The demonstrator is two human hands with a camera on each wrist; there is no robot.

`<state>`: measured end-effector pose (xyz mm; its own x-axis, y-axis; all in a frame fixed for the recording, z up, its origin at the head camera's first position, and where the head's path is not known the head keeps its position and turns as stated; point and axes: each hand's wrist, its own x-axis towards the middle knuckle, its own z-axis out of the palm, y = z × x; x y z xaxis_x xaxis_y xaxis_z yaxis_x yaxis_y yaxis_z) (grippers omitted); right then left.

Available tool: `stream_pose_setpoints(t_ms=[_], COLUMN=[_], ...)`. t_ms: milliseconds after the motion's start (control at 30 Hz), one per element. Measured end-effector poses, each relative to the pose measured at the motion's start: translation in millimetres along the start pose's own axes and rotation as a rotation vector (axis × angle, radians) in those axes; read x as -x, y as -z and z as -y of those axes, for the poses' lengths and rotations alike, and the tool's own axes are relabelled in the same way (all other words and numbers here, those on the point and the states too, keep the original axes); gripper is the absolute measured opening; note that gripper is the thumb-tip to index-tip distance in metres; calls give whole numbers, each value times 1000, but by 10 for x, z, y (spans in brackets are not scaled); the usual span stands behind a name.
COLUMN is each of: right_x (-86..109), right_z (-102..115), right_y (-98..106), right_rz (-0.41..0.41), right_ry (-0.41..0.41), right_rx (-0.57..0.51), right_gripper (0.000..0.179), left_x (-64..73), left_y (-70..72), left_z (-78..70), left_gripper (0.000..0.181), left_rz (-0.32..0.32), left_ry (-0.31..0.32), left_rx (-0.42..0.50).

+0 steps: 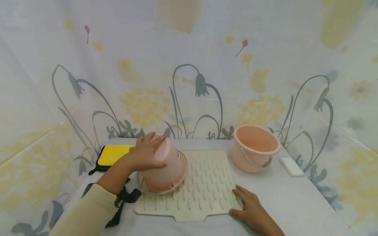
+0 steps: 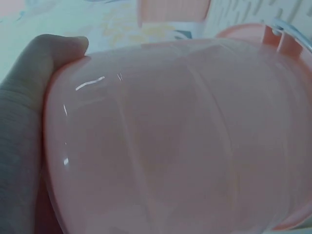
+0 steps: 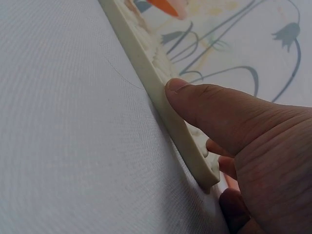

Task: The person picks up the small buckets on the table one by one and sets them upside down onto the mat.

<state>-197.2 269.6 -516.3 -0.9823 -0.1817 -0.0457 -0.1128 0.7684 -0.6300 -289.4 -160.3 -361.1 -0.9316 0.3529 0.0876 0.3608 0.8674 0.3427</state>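
Observation:
My left hand (image 1: pixel 147 154) is spread over the base of an upturned pink bucket (image 1: pixel 168 164), gripping it with fingers across the bottom and thumb against the side. The bucket tilts, its rim low over the left part of a cream ridged drying mat (image 1: pixel 203 183). Its pale handle hangs by the rim. In the left wrist view the bucket wall (image 2: pixel 170 141) fills most of the picture. My right hand (image 1: pixel 249 206) holds the mat's front right corner. The right wrist view shows the thumb (image 3: pixel 195 100) on the mat's edge and the other fingers round the corner, partly hidden.
A second pink bucket (image 1: pixel 255 150) stands upright behind the mat's right side, beside a white block (image 1: pixel 291 167). At the left lie a yellow pad with black trim (image 1: pixel 115 154) and a black strap-like object (image 1: pixel 113 216). A flower-print curtain (image 1: pixel 189 65) closes off the back.

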Motion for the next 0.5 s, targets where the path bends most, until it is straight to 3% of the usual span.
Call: stream_pose_setpoints(t_ms=[300, 500], right_x=[5, -3], right_z=[4, -8], right_y=[-2, -5], right_rz=[7, 8], right_ry=[7, -9], right_rx=[3, 14], right_gripper=[86, 88], left_x=[-74, -131], left_y=[-59, -75], left_z=[-96, -140], left_gripper=[98, 98], left_rz=[10, 7], left_ry=[80, 91], left_rx=[-25, -34])
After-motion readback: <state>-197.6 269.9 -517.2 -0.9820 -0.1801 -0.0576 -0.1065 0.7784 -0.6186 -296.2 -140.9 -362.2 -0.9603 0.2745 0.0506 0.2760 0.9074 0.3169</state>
